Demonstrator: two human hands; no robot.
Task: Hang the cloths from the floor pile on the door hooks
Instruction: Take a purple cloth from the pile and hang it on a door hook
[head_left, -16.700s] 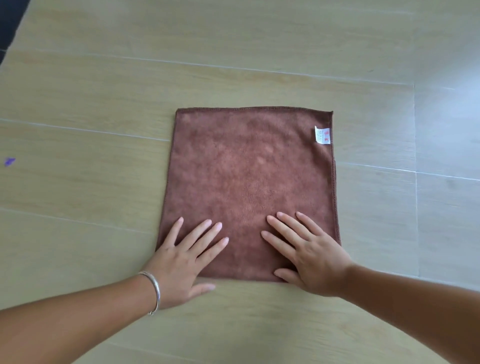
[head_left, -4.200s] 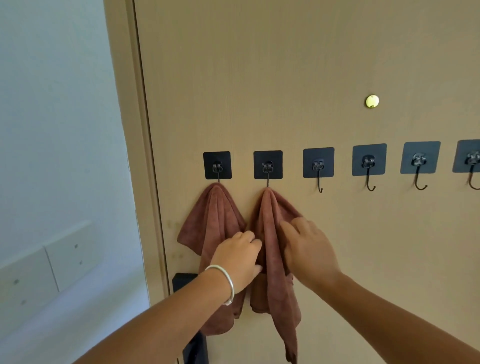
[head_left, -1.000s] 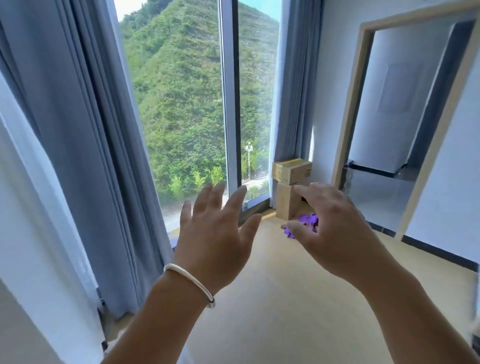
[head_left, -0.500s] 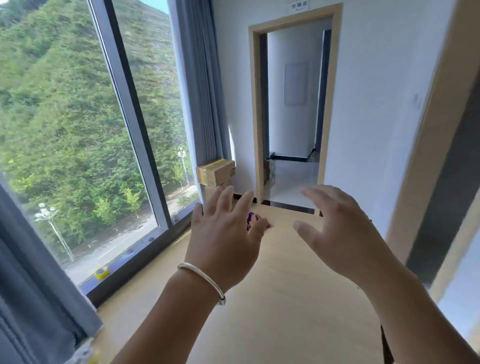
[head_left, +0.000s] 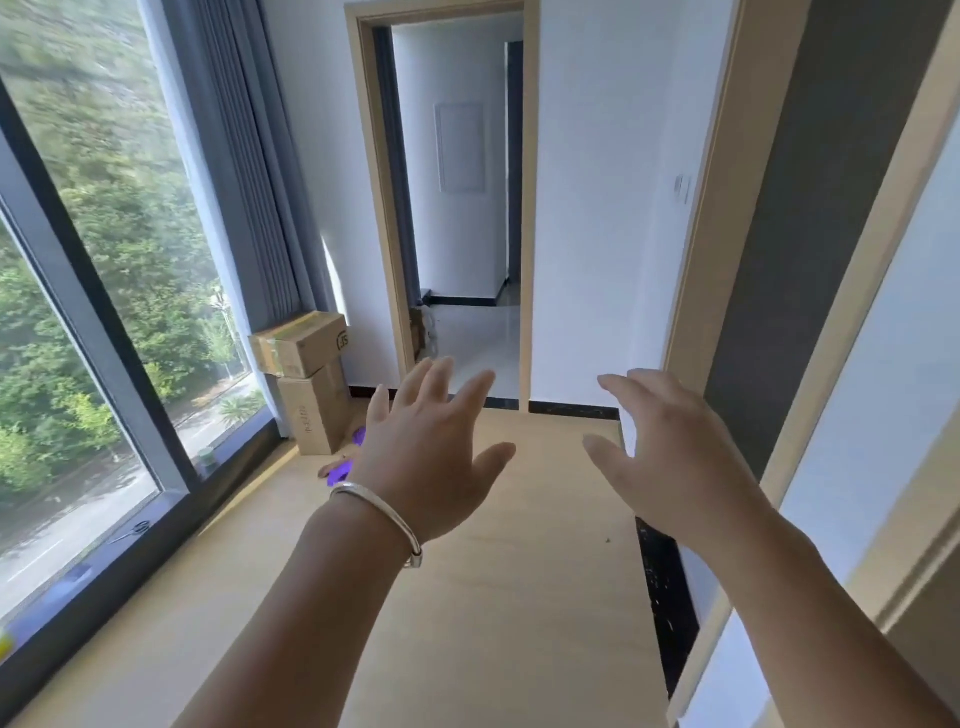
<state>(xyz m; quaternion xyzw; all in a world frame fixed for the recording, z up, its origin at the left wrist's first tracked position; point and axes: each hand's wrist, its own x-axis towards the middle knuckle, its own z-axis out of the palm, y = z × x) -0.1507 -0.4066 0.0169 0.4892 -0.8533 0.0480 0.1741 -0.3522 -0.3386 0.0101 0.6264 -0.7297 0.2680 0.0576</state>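
My left hand (head_left: 434, 457), with a silver bangle on the wrist, is held out in front of me with fingers spread and nothing in it. My right hand (head_left: 670, 457) is raised beside it, also empty with fingers apart. Far down the floor, a purple cloth pile (head_left: 343, 470) lies by the cardboard boxes, mostly hidden behind my left hand. The door with the hooks is out of view.
Two stacked cardboard boxes (head_left: 306, 379) stand in the far left corner under grey curtains (head_left: 244, 171). A large window (head_left: 98, 291) runs along the left. An open doorway (head_left: 462, 218) lies straight ahead, and a door frame (head_left: 701, 218) edges the right. Wooden floor (head_left: 498, 597) stretches ahead.
My view has swung right from the window toward the doorway. Both empty hands stay raised in front, and the boxes and purple pile now appear nearer, left of centre.
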